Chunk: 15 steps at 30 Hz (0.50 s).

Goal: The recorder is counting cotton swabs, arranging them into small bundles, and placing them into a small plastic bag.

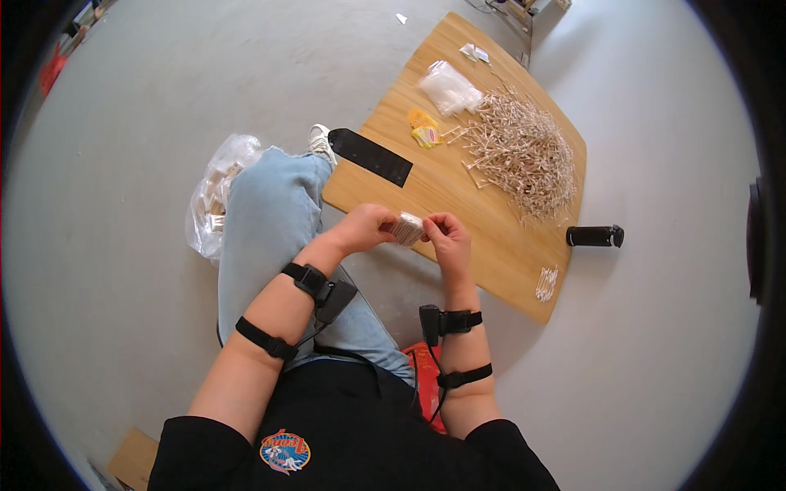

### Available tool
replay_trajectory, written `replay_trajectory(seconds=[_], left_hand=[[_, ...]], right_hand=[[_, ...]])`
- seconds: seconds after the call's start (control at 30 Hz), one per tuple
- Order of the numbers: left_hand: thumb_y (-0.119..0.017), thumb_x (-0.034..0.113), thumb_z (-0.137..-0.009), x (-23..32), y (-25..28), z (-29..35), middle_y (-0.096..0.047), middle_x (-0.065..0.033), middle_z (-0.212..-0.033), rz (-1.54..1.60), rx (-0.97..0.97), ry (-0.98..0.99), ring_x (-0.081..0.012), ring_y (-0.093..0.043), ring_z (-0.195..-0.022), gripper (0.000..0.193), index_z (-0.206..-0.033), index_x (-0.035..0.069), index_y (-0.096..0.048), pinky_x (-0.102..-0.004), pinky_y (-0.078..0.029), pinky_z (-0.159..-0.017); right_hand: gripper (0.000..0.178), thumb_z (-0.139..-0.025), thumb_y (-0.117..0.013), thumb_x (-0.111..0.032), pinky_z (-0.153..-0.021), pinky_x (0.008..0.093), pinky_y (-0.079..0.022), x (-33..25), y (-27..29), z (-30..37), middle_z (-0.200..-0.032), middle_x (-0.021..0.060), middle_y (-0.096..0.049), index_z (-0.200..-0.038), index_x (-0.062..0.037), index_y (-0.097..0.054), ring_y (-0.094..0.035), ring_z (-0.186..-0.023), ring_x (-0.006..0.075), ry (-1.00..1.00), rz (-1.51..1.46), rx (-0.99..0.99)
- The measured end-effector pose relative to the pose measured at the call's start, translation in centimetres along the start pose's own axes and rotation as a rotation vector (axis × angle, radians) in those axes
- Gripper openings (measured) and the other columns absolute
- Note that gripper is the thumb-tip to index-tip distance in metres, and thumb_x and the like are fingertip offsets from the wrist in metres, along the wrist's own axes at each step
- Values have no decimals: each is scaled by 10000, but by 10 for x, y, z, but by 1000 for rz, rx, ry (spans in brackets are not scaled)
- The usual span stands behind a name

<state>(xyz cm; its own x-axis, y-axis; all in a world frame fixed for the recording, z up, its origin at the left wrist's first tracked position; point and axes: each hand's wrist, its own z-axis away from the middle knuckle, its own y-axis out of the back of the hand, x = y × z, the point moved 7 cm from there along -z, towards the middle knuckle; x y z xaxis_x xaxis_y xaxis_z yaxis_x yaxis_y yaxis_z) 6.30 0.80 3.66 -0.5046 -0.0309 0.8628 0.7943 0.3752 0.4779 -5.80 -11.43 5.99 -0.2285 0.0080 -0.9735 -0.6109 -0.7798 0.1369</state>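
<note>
Black short-sleeved T-shirt (368, 438) up close, small clear plastic packet of thin pale sticks (408, 231) out front
Left hand (363, 229) has the packet's left side pinched, right hand (451, 239) nips its right upper corner, fingers nearly together on both. It's at the near edge of the light wood-grain tabletop (499, 258). Looks super light, probably slick, crinkly film with stiffish but snappable sticks, so I'd hold the side edges and go easy squeezing.
</note>
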Motion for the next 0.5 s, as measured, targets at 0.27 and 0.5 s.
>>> replay_trajectory(seconds=[0.27, 0.5], left_hand=[[-785, 87, -779, 4, -11, 5, -634, -18, -836, 388, -322, 308, -93, -552, -768, 272, -995, -4, -648, -276, -489, -710], [-728, 104, -863, -3, -25, 10, -673, 11, -942, 806, -364, 360, -65, -588, -844, 215, -1050, 13, -676, -242, -496, -761]], right_hand=[[117, -923, -663, -121, -635, 230, -496, 0, 8, 6, -778, 16, -637, -923, -5, -643, -590, -673, 94, -111, -215, 8], [119, -927, -661, -125, -611, 223, -499, -2, 6, 8, -782, 12, -639, -922, -7, -647, -594, -668, 86, -141, -179, -15]])
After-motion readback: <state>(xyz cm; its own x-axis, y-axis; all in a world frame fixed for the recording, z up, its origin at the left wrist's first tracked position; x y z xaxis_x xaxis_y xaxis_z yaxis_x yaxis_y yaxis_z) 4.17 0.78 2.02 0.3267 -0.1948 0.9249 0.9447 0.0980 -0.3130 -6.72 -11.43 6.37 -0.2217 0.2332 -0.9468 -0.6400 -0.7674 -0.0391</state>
